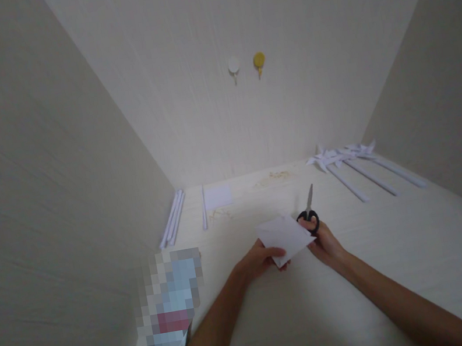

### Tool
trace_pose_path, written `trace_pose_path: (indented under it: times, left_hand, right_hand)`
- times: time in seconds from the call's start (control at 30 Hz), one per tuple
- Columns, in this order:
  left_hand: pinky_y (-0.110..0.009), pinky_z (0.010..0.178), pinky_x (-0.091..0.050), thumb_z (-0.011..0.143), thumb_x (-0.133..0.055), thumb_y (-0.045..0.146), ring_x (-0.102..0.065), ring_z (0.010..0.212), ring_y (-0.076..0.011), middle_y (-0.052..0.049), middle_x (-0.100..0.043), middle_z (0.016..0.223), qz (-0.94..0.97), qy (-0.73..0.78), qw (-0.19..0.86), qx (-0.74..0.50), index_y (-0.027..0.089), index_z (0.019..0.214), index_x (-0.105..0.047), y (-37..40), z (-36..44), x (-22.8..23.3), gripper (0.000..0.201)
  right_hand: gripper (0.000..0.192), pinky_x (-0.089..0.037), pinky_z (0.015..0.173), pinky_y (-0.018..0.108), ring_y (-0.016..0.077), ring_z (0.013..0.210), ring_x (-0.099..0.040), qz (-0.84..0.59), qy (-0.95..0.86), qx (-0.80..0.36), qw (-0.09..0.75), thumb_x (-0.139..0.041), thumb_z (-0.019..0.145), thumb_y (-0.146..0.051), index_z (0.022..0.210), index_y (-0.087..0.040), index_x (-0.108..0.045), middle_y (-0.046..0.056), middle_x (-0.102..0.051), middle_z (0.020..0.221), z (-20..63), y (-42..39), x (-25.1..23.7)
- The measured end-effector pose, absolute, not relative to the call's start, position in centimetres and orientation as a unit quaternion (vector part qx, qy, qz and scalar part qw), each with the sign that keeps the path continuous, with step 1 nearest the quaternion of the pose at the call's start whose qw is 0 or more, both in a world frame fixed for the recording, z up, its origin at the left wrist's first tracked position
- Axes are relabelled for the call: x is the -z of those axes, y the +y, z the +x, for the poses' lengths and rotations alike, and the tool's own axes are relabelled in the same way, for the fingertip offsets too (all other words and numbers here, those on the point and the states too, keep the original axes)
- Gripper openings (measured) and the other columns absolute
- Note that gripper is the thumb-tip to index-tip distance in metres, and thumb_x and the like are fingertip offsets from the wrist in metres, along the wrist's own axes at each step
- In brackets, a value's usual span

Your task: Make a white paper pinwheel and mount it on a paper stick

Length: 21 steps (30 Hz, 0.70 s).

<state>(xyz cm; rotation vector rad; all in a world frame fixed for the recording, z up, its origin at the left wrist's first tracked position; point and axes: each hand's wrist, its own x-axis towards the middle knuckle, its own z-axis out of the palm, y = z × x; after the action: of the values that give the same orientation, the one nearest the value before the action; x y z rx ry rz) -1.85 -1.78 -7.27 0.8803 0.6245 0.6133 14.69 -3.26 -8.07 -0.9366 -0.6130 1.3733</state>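
My left hand (pixel 260 261) holds a folded piece of white paper (pixel 284 235) by its lower left corner, a little above the pale tabletop (pixel 366 292). My right hand (pixel 325 243) grips a pair of black-handled scissors (pixel 310 213) at the paper's right edge. The blades point up and away from me and look closed. The paper hides part of both hands' fingers.
Several rolled white paper sticks (pixel 173 218) lie at the back left, next to a white sheet (pixel 218 196). Paper pinwheels on sticks (pixel 356 167) lie at the back right. A blurred object (pixel 171 304) sits at the near left. Two hooks (pixel 246 65) hang on the back wall.
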Motion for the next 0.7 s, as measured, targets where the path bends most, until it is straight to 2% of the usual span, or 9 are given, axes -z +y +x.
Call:
trace_pose_path:
  times: [0.13, 0.3, 0.43, 0.6, 0.7]
  left_hand:
    - [-0.021, 0.042, -0.040, 0.053, -0.068, 0.024, -0.054, 0.047, -0.0114, -0.002, -0.060, 0.057, 0.391, 0.360, 0.736, -0.419, 0.011, 0.070, -0.057, -1.5, -1.3, 7.3, 0.024]
    - [-0.019, 0.042, -0.041, 0.053, -0.068, 0.024, -0.055, 0.056, -0.0108, -0.002, -0.062, 0.073, 0.347, 0.433, 0.637, -0.535, 0.014, 0.073, -0.059, -0.9, -0.9, 7.2, 0.024]
    - [-0.021, 0.043, -0.044, 0.054, -0.069, 0.025, -0.055, 0.057, -0.0113, -0.002, -0.063, 0.075, 0.392, 0.468, 0.596, -0.521, 0.014, 0.073, -0.061, -1.2, -0.7, 7.0, 0.024]
    - [-0.024, 0.048, -0.047, 0.056, -0.068, 0.025, -0.055, 0.053, -0.0125, -0.002, -0.064, 0.065, 0.458, 0.494, 0.560, -0.482, 0.013, 0.064, -0.060, -1.8, -0.5, 6.5, 0.016]
    - [-0.025, 0.051, -0.047, 0.058, -0.067, 0.023, -0.058, 0.055, -0.0146, -0.003, -0.065, 0.065, 0.478, 0.502, 0.547, -0.469, 0.013, 0.067, -0.061, -2.0, -0.5, 6.3, 0.014]
  right_hand:
    - [0.027, -0.020, 0.033, 0.018, 0.0034, 0.038, -0.030, -0.428, -0.287, -0.581, 0.630, -0.071, 0.056, -0.035, 0.058, -0.017, -0.050, -0.005, -0.050, 0.051, 14.4, -3.3, 8.1]
    - [0.027, -0.024, 0.034, 0.017, 0.0038, 0.038, -0.036, -0.471, -0.358, -0.553, 0.587, -0.074, 0.052, -0.028, 0.063, -0.016, -0.052, -0.003, -0.056, 0.055, 13.4, -3.9, 7.7]
    - [0.027, -0.030, 0.035, 0.018, 0.0052, 0.037, -0.039, -0.512, -0.422, -0.516, 0.541, -0.073, 0.052, -0.029, 0.062, -0.017, -0.052, -0.005, -0.053, 0.050, 12.6, -4.2, 7.5]
    - [0.025, -0.031, 0.036, 0.019, 0.0063, 0.039, -0.040, -0.516, -0.450, -0.501, 0.529, -0.071, 0.053, -0.031, 0.061, -0.017, -0.052, -0.006, -0.048, 0.047, 12.5, -4.2, 7.5]
    - [0.023, -0.031, 0.037, 0.019, 0.0064, 0.040, -0.039, -0.509, -0.465, -0.496, 0.528, -0.069, 0.054, -0.030, 0.058, -0.018, -0.050, -0.007, -0.046, 0.046, 12.5, -4.3, 7.4]
